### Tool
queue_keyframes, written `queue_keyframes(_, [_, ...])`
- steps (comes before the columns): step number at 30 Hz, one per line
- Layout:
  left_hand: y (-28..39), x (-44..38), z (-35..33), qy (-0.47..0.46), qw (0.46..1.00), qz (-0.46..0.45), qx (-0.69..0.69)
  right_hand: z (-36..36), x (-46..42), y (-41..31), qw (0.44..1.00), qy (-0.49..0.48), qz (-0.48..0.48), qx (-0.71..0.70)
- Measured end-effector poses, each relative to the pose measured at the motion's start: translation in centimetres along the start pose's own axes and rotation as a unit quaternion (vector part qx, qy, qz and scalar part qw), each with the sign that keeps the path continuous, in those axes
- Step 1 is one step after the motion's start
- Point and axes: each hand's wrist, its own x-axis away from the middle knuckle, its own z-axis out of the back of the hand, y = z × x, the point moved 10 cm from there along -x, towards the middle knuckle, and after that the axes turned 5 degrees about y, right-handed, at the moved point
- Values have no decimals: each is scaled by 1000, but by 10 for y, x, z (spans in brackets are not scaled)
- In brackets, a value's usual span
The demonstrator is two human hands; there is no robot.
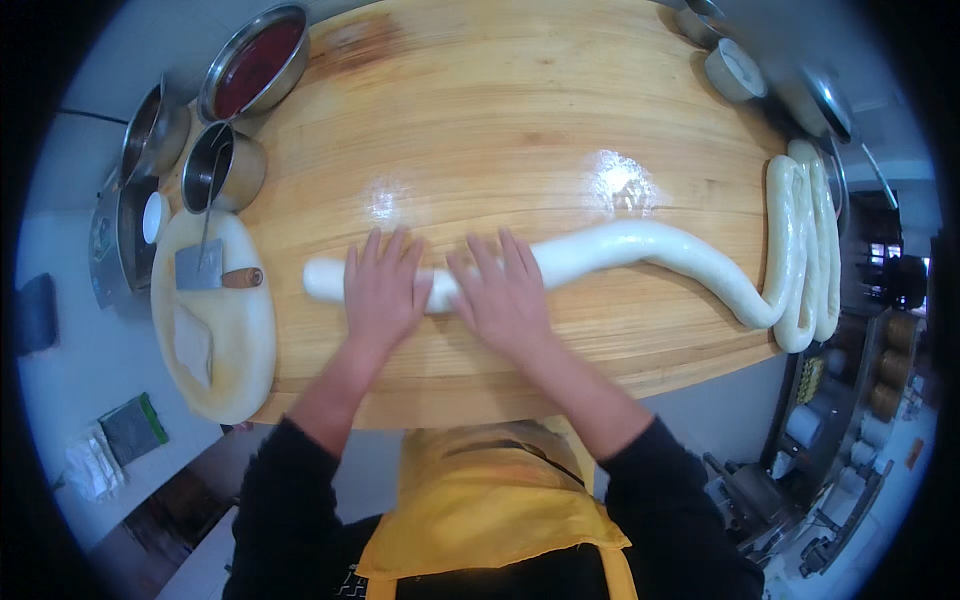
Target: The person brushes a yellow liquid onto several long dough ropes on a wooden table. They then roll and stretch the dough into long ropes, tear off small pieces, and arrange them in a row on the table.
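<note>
A long, glossy rope of white dough (637, 240) lies across the wooden worktop (480, 142). Near its rounded left end, my left hand (384, 289) rests flat on top, fingers spread and pointing away from me. My right hand (504, 292) presses on the rope a short way to the right, its fingers also apart. Between the two hands a short stretch of dough shows. From my right hand the rope curves down to the right edge, where it joins several folded lengths of dough (781, 225) lying side by side. The dough beneath my palms is hidden.
At left, a dough scraper (201, 266) with a wooden handle lies on a round, pale board (232, 337). Behind it stand a metal pot (247, 169) and a basin of red contents (259, 75). A small bowl (735, 71) of white stuff stands at the back right.
</note>
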Motion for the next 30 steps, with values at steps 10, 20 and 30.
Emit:
queue_keyframes(10, [-110,-87,21,151,971,184,-30,30,-122,60,966,223,-67,116])
queue_keyframes(20, [-47,123,6,75,995,61,-24,15,82,34,987,74,31,139])
queue_keyframes(30, [-137,-57,32,206,954,212,37,64,-89,101,953,286,-64,80])
